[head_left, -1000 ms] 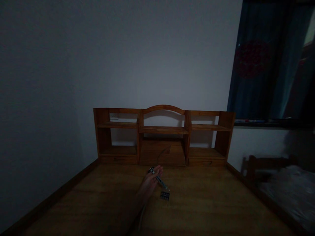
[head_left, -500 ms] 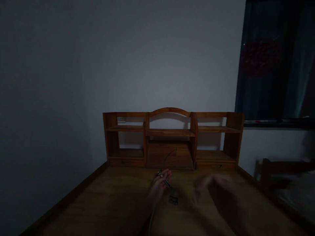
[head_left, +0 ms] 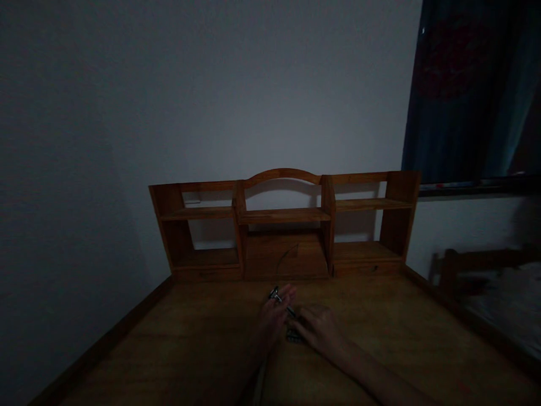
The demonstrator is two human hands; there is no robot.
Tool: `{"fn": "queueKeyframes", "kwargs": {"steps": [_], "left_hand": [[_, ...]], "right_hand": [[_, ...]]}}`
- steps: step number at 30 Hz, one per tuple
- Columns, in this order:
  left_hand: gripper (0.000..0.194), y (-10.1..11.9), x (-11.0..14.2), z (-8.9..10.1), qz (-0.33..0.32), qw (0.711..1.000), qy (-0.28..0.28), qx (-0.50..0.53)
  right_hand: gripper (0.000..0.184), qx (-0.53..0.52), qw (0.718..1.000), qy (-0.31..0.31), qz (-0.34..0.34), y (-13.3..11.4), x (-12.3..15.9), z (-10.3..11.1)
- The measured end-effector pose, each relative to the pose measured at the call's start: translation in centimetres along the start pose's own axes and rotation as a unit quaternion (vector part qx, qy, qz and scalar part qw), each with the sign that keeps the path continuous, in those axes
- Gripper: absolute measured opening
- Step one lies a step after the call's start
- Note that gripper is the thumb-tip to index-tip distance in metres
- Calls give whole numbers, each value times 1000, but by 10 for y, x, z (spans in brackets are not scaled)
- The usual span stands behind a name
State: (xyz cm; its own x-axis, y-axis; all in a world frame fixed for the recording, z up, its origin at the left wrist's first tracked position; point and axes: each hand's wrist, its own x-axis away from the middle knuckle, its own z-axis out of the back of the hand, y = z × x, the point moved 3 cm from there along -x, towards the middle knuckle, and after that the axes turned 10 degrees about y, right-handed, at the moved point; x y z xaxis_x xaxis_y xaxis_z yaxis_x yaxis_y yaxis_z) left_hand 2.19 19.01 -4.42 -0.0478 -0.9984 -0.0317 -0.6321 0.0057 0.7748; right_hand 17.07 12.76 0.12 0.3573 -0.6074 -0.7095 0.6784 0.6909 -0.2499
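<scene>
My left hand (head_left: 273,318) is over the desk, palm turned inward, with a slim razor (head_left: 274,294) held along it. The razor's metal T-shaped head points up and away, and its dark handle slants down to the right. My right hand (head_left: 321,327) comes in from the right, its fingers closed together at the handle's lower end; the exact grip is too dark to see. Beneath the fingers, a small dark pack with lighter rows (head_left: 293,336) lies on the desk, partly covered by my right hand.
The wooden desk (head_left: 203,338) has raised side edges. A wooden shelf unit (head_left: 284,215) stands at its back against the pale wall. A thin cord-like line (head_left: 287,255) shows on its middle panel. On the right are a dark curtained window (head_left: 460,113) and a wooden frame (head_left: 477,260).
My right hand has moved left from open space to the razor's handle and now partly covers the pack. My left hand keeps the razor nearly in place. The view has tilted slightly.
</scene>
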Motion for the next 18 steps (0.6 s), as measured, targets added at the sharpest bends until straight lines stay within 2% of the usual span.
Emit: {"fn": "queueKeyframes", "kwargs": {"steps": [5,10,14,18], "left_hand": [[45,-8,2,-8,28,999,-18,0],[43,-11,1,-8,37,999,-13,-1],[40,-6,2,-2,60,997,-53,17],[39,-2,1,10,38,998,-25,45]], "right_hand": [[13,42,999,17,-31,10,1,-3],[10,7,999,10,-45,14,2,-4],[14,-13,997,35,-66,28,2,-4],[19,-26,994,67,-86,48,2,-3]]}}
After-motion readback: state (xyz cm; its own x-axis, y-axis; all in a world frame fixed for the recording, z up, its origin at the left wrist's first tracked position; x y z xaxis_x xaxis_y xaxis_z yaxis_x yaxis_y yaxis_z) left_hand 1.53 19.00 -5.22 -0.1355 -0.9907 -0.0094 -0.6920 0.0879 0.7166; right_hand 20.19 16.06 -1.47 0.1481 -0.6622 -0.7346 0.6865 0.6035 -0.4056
